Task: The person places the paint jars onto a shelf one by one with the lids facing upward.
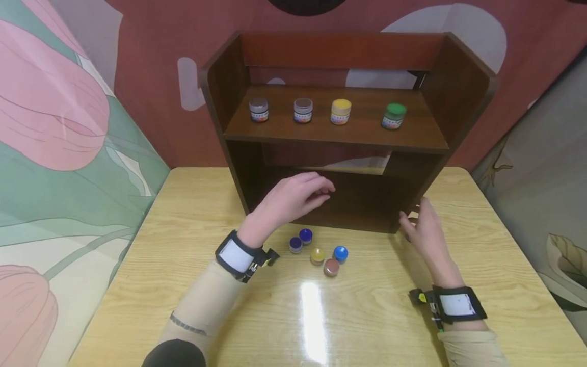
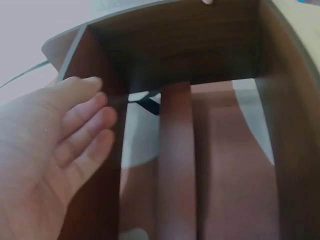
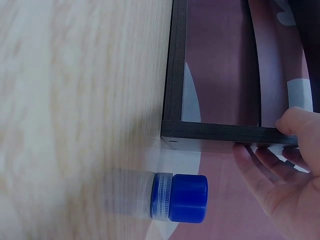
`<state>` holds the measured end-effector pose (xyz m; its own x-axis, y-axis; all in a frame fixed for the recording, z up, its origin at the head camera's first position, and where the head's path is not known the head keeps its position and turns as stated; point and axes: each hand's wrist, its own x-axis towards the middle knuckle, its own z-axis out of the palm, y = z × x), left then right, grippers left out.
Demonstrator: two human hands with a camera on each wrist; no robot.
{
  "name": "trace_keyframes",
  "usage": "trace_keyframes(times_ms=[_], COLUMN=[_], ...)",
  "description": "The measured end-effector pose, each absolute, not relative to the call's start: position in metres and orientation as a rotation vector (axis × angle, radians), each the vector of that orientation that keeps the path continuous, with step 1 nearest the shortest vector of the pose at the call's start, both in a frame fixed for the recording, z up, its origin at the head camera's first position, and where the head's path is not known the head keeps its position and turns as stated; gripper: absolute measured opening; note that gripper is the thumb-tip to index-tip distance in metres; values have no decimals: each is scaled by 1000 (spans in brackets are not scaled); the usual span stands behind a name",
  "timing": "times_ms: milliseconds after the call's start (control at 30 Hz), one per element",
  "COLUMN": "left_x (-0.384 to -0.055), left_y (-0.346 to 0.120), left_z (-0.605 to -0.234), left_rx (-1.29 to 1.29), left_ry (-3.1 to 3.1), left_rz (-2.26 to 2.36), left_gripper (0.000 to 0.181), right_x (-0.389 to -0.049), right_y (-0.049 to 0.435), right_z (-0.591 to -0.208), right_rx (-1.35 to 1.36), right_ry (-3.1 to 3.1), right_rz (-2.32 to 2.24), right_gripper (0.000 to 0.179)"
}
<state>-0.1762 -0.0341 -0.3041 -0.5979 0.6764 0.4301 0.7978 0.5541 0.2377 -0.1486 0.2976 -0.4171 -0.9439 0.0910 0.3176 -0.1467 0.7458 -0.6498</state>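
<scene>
A dark brown wooden shelf (image 1: 339,51) with two levels stands upright on the table. My left hand (image 1: 298,196) hovers before its lower opening, fingers loosely bent and holding nothing; the left wrist view shows that hand (image 2: 65,145) beside the middle board. At the lower right, my right hand (image 1: 426,229) grips the shelf's side panel (image 3: 220,132), thumb on the inner side and fingers on the outer in the right wrist view. Near those fingers stands a paint jar with a blue lid (image 3: 188,198), outside the panel. From the head view, the hand mostly hides this spot.
On the upper board stand two grey-lidded jars (image 1: 259,110), a yellow jar (image 1: 341,111) and a green jar (image 1: 394,116). Several small jars, among them a purple one (image 1: 295,244), a gold one (image 1: 317,256) and a brown one (image 1: 331,267), stand on the table (image 1: 376,311) before the shelf.
</scene>
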Motion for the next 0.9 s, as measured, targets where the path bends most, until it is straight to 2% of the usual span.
trace_keyframes(times_ms=[367, 667, 900], left_x=[-160, -154, -153], left_y=[-67, -74, -74], left_z=[-350, -377, -397], left_rx=[-1130, -1078, -1033], left_ry=[-2885, -3104, -3132], left_rz=[-705, -712, -595], left_gripper=[23, 33, 29], right_x=[-150, -151, -150], right_y=[298, 297, 297], right_z=[-418, -417, -417], right_rx=[41, 56, 52], right_ry=[-2619, -2607, -2602], right_rz=[1002, 992, 1011], right_gripper=[41, 40, 40])
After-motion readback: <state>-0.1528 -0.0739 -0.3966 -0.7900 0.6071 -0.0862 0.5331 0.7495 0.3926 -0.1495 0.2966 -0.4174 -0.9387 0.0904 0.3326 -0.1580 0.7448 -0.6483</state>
